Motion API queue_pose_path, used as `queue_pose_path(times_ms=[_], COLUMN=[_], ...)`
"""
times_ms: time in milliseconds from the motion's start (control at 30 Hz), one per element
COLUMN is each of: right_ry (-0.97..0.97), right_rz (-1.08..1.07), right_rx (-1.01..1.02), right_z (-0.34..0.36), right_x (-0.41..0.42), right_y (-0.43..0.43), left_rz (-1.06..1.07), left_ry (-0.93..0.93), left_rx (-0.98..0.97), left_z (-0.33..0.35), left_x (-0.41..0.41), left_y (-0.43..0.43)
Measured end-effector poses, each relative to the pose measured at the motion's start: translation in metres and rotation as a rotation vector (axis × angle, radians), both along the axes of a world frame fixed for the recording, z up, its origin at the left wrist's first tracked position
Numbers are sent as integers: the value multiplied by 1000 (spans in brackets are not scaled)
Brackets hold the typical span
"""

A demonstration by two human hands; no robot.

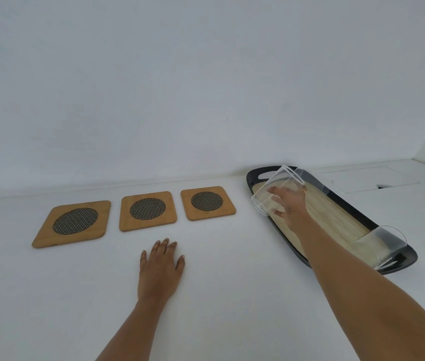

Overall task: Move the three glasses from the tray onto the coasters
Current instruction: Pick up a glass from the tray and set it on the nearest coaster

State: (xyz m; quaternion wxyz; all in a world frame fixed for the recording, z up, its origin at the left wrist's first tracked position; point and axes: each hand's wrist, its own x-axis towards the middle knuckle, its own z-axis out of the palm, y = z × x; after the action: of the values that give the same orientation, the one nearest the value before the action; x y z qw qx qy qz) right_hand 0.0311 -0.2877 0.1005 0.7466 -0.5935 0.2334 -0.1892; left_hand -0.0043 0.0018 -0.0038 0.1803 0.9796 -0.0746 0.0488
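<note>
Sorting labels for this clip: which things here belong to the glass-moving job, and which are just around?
Job:
held glass in right hand
near glass
far glass
tray
three coasters

Around:
left hand, flat on counter
counter hatch

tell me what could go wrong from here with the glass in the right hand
1. The right hand holds a clear glass tilted above the tray; smooth glass gripped only by the fingers might slip.
2. Another glass stands near the tray's close end beside the forearm, so pulling back could knock it.
3. The nearest coaster lies loose on the table and may shift if the glass lands off-centre.
</note>
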Motion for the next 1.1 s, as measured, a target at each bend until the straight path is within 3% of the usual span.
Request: queue_pose_path(times_ms=[200, 500, 633, 767, 833, 1100], right_ry=[0, 189, 136, -5, -55, 237], right_rz=[60, 88, 247, 324, 428, 535], right_rx=[46, -62, 195, 634, 711, 264], right_z=[2, -5, -11, -18, -16, -8], right_x=[-8, -18, -20, -14, -13, -4], right_y=[21, 50, 56, 65, 69, 74], left_rz=[-31, -59, -65, -69, -70, -67], left_ry=[-6, -12, -22, -30, -30, -48], left_rx=[-29, -42, -51, -54, -55, -61], left_z=[-1, -2, -2, -3, -3, -3], left_x=[-6, -15, -15, -14, -13, -12], left_y=[8, 18, 18, 20, 19, 19])
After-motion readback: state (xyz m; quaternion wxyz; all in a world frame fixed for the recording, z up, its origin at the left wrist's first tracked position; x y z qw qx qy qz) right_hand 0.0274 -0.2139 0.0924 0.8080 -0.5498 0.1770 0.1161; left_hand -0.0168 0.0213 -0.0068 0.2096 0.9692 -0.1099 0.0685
